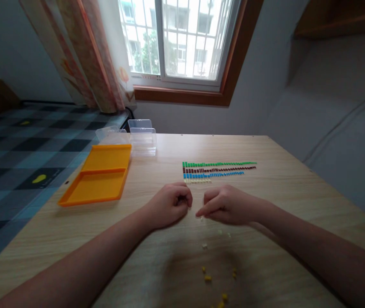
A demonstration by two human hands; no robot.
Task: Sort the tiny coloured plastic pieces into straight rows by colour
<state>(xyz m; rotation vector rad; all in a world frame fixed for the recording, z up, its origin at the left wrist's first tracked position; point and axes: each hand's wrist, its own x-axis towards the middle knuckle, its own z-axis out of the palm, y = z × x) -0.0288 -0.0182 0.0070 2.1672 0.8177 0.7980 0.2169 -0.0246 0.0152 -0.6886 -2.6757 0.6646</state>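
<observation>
My left hand [169, 204] rests on the wooden table [281, 192] with its fingers curled into a loose fist; what is inside is hidden. My right hand [225, 204] lies beside it, thumb and forefinger pinched together just above a tiny pale bead [201, 219]. Just beyond both hands lie neat rows of small beads: a green row [219, 164], a dark red row [219, 170], a blue row [212, 175] and a short pale row [197, 181]. Loose pale beads [204, 246] and yellow beads [207, 278] are scattered on the table near me.
An orange two-part tray [97, 175] lies at the table's left edge. Behind it stand clear plastic boxes [142, 137]. A checked bed cover [15, 154] lies left of the table, with a window and curtain behind. A grey wall runs along the right.
</observation>
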